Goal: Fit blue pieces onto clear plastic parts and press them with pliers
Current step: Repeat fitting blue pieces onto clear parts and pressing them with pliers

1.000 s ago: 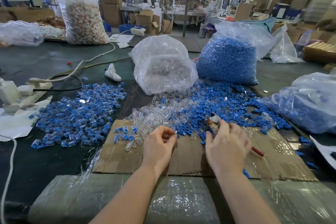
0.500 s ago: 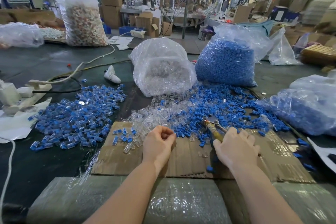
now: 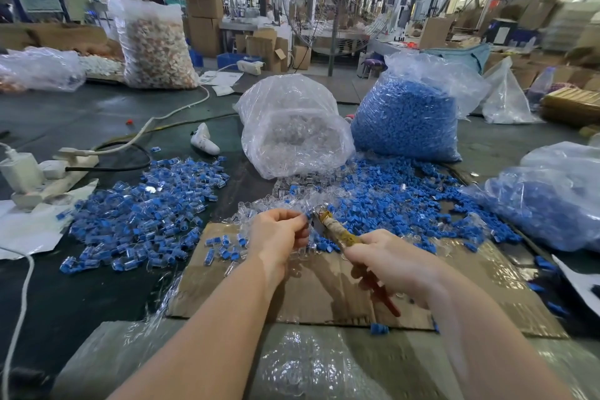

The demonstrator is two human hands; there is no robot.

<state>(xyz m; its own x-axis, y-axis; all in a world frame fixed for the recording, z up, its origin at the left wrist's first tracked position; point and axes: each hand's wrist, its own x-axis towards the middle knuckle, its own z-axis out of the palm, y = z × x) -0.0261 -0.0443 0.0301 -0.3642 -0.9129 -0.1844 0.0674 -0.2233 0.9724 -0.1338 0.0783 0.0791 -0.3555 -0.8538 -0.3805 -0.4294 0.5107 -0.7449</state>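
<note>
My left hand (image 3: 280, 237) pinches a small clear plastic part with a blue piece (image 3: 308, 215) at its fingertips, above the cardboard sheet (image 3: 324, 289). My right hand (image 3: 394, 261) grips the pliers (image 3: 337, 230), whose taped handle runs up-left and whose jaws meet the pinched part. A red handle end sticks out below the hand. Loose blue pieces (image 3: 389, 201) and clear parts (image 3: 285, 201) lie heaped just beyond the hands. A pile of fitted blue-and-clear parts (image 3: 146, 211) spreads to the left.
A bag of clear parts (image 3: 292, 130) and a bag of blue pieces (image 3: 409, 117) stand behind the heaps. Another bag of blue parts (image 3: 552, 198) lies at right. A power strip (image 3: 39, 178) with cables sits at left. A person works behind a tall bag (image 3: 152, 42).
My right hand lifted the pliers and swung their jaws left to the part in my left hand. My left hand rose slightly with the part pinched.
</note>
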